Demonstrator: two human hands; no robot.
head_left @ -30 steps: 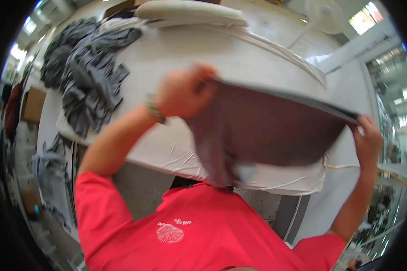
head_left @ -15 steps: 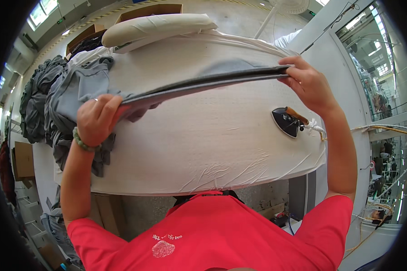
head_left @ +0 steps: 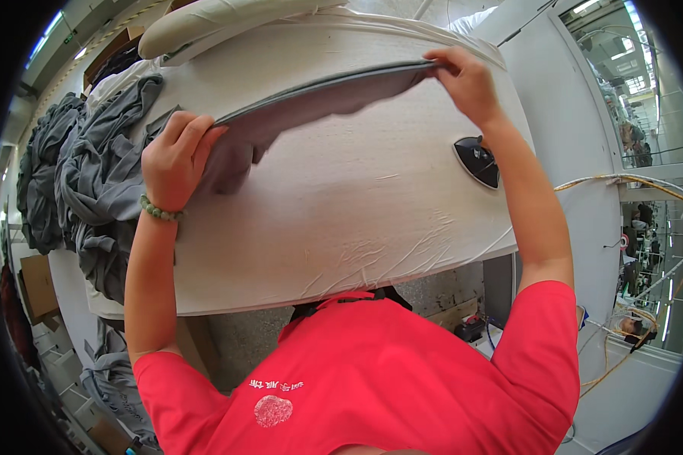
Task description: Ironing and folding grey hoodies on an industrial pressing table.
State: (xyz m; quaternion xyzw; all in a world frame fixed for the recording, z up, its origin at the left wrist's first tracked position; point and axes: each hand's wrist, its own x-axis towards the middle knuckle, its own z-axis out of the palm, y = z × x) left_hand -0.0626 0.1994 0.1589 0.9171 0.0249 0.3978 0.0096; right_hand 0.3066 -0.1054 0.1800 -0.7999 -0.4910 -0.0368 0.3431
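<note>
A grey garment (head_left: pixel 319 102) is stretched by its long top edge between my two hands, above a white cloth-covered ironing table (head_left: pixel 349 220). My left hand (head_left: pixel 173 161), with a green beaded bracelet at the wrist, pinches the edge at its left end. At the far right end, my right hand (head_left: pixel 467 85) closes on the same edge. Loose fabric sags toward me below it, bunching most near my left hand. The black iron (head_left: pixel 476 162) rests on the table beside my right forearm, its handle largely hidden behind the arm.
Dark grey garments (head_left: pixel 102 178) lie heaped along the table's left side. A long pale padded roll (head_left: pixel 228 29) is at the far edge. Cables (head_left: pixel 622 178) run along the white wall on the right. A cardboard box (head_left: pixel 39 287) stands beyond the left side.
My hands have come slightly closer together, with the right one moving up and left in view. The garment's cloth has swung toward me and hangs lower. The view has also shifted.
</note>
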